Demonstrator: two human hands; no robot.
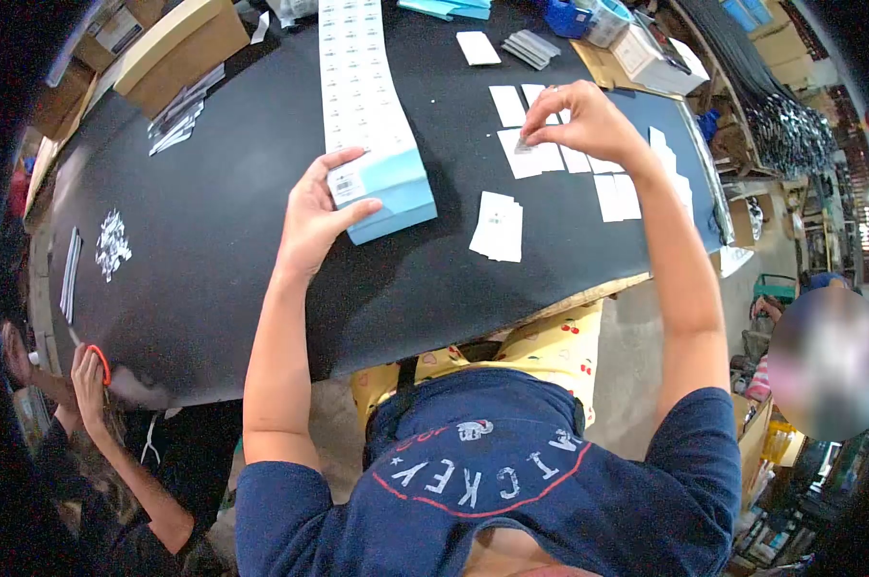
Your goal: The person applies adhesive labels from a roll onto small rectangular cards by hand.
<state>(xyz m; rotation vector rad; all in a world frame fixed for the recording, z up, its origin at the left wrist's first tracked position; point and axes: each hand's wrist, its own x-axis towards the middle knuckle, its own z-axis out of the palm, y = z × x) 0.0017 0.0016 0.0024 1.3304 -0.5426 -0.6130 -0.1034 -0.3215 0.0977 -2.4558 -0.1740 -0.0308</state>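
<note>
A long strip of printed labels (357, 87) runs down the black table and ends in a light blue folded backing (391, 202). My left hand (317, 207) grips the left side of that backing, thumb below and fingers above. Over the white cards (521, 159) at the right, my right hand (574, 120) is closed in a pinch on a small label at its fingertips. More white cards (617, 197) lie in rows under and beside this hand. A small stack of cards (497, 229), the top one labelled, rests nearer to me.
A co-worker's hand (90, 380) holds orange-handled scissors (100, 365) at the lower left. Small white pieces (112, 246) and thin strips (71, 274) lie at the left. A cardboard box (182, 53) stands at the back left, a white box (655, 62) at the back right.
</note>
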